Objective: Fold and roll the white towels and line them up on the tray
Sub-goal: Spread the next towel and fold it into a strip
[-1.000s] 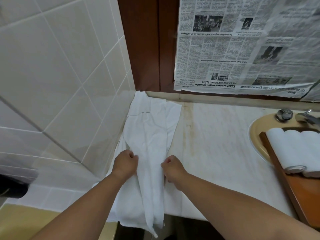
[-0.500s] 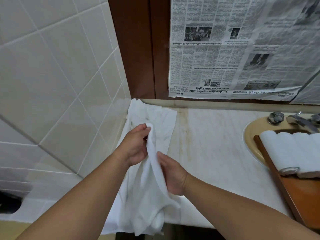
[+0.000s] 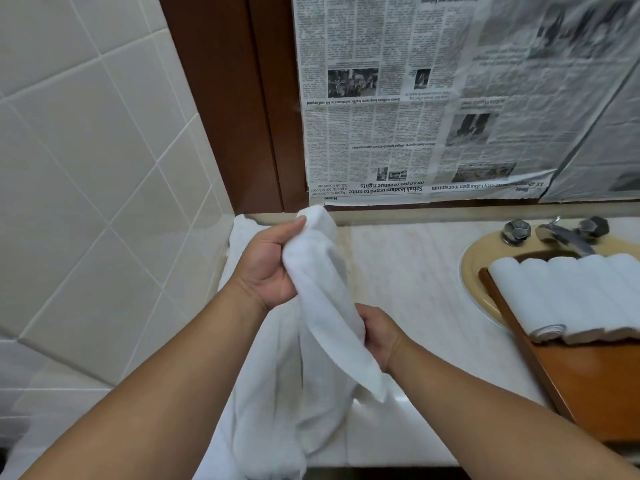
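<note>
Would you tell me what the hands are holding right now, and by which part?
Both grip one white towel: the left hand pinches its upper end, the right hand holds it lower down.

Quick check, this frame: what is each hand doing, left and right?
Left hand: grips the upper end of the white towel.
Right hand: holds the same towel lower down, fingers curled behind the cloth.

Upside-down newspaper sheets (image 3: 415,116) covered the wall above the pale marble desk (image 3: 408,271), just beside a dark brown wooden frame (image 3: 235,98); cream tiles (image 3: 86,168) lined the left wall; at the right a yellowish basin (image 3: 474,258) sat sunk in the desk; a metal tap (image 3: 561,237) stood between two faceted knobs at its back rim.
</note>
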